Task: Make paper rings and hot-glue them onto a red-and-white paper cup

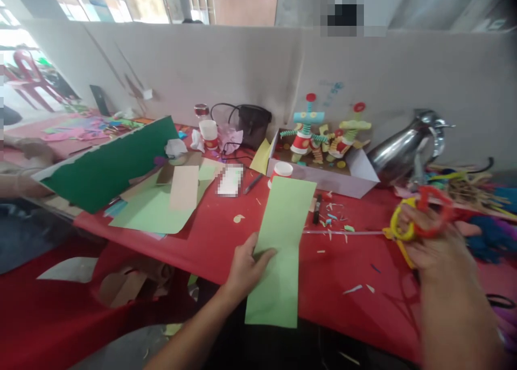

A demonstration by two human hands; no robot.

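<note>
My left hand (249, 265) grips a long strip of light green paper (283, 241) by its left edge, thumb on the front face. The strip stands tilted over the near edge of the red table (347, 311). To the right, my right hand (430, 241) is closed around scissors (404, 222) with yellow and red handles, somewhat blurred. A thin pale rod (343, 232) runs across the tabletop between paper and scissors; whether it touches either one I cannot tell.
A white box (323, 176) holding paper figures (307, 133) stands at the back. Beside it are a metal jug (404, 144) and a dark bag (254, 123). More green paper (149, 211) and a dark green board (109, 165) lie left, near another person's arm (20, 179). Paper scraps (333, 219) litter the table.
</note>
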